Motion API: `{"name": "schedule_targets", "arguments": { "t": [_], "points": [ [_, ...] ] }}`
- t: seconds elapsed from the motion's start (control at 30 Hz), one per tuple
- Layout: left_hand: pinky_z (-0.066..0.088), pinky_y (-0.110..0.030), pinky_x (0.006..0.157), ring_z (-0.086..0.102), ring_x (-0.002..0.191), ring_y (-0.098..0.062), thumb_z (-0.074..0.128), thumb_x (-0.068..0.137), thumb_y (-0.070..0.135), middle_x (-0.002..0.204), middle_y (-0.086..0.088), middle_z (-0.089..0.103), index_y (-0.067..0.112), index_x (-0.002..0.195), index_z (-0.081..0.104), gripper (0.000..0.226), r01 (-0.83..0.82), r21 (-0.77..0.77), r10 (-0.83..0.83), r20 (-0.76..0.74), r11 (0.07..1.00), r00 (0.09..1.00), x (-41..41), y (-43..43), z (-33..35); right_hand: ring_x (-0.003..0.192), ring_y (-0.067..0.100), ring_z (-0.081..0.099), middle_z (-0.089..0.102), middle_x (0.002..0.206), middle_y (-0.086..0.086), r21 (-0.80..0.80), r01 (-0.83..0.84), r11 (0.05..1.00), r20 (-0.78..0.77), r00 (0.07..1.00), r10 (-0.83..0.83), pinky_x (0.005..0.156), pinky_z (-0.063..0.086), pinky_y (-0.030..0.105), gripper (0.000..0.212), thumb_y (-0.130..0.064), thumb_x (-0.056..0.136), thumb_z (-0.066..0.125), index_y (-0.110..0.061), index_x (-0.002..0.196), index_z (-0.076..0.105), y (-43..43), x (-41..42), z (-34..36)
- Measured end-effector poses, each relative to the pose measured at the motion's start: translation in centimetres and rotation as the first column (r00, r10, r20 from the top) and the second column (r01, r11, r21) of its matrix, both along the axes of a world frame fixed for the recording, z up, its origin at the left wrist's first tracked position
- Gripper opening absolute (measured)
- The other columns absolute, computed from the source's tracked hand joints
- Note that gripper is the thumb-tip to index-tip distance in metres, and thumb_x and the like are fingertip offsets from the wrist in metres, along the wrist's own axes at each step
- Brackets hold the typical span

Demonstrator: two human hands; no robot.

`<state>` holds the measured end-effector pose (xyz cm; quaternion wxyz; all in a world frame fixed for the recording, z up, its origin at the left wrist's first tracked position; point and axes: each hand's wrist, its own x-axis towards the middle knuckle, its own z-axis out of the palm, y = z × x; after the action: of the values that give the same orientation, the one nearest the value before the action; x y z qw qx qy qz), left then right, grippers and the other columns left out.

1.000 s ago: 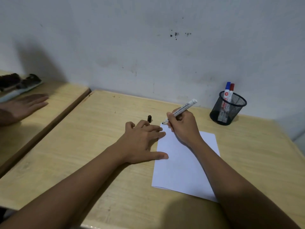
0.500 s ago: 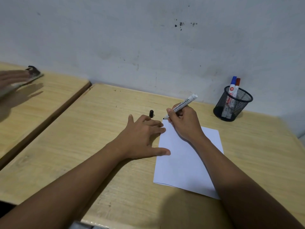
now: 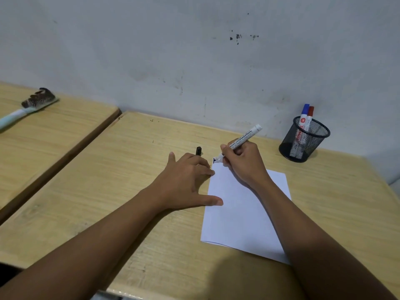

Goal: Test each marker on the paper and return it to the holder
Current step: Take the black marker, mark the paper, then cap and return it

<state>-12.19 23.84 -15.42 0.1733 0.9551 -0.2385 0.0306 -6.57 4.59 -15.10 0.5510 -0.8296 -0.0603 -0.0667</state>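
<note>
A white sheet of paper [image 3: 240,215] lies on the wooden desk [image 3: 129,180]. My right hand [image 3: 244,163] grips an uncapped white marker [image 3: 242,140], its tip touching the paper's far left corner, where a small dark mark shows. My left hand [image 3: 186,180] lies flat with fingers spread, thumb and fingertips pressing the paper's left edge. The marker's black cap [image 3: 198,151] stands on the desk just beyond my left fingers. A black mesh holder [image 3: 304,141] at the back right carries a blue-capped marker [image 3: 303,118] and a red-capped marker [image 3: 310,118].
A second desk [image 3: 43,135] adjoins on the left, with a narrow gap between the two. A hairbrush with a light blue handle [image 3: 32,105] lies on it. A stained white wall [image 3: 194,50] runs along the back of both desks.
The marker tip has come down onto the paper's corner and left a small dark mark. Another person's hand on the left desk has gone from view, uncovering the hairbrush.
</note>
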Motion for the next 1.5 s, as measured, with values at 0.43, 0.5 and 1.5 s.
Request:
{"name": "schedule_targets", "arguments": {
  "t": [0.43,0.5,1.5],
  "points": [
    [0.053,-0.037,0.088,0.066,0.100,-0.018,0.064,0.087,0.038,0.102,0.006,0.069,0.032,0.120,0.067,0.033,-0.393,-0.210,0.354,-0.201,0.895,0.913,5.6,0.1,1.9,0.050,0.018,0.055,0.066,0.067,0.015,0.391,0.071,0.918,-0.029,0.997,-0.064,0.047,0.045,0.026,0.022,-0.018,0.097,0.064,-0.005,0.079,0.066,-2.0,-2.7,5.9],
    [0.054,-0.034,0.083,0.067,0.095,-0.017,0.065,0.088,0.034,0.097,0.006,0.072,0.028,0.105,0.074,0.020,-0.401,-0.249,0.363,-0.186,0.881,0.913,5.3,-0.2,2.0,0.051,0.019,0.055,0.066,0.068,0.015,0.409,0.078,0.909,-0.036,0.997,-0.069,0.047,0.045,0.026,0.022,-0.018,0.096,0.065,-0.005,0.079,0.067,-2.5,-4.0,6.0],
    [0.047,-0.016,0.062,0.063,0.067,-0.002,0.071,0.091,0.020,0.077,0.006,0.075,0.012,0.097,0.078,0.012,0.061,-0.867,-0.104,0.011,0.494,0.995,-9.8,-13.6,21.8,0.048,0.016,0.054,0.066,0.065,0.011,0.405,0.111,0.907,0.177,0.964,-0.197,0.049,0.046,0.026,0.047,-0.045,0.094,0.064,0.002,0.088,0.070,-10.5,-19.0,21.2]
  ]
}}
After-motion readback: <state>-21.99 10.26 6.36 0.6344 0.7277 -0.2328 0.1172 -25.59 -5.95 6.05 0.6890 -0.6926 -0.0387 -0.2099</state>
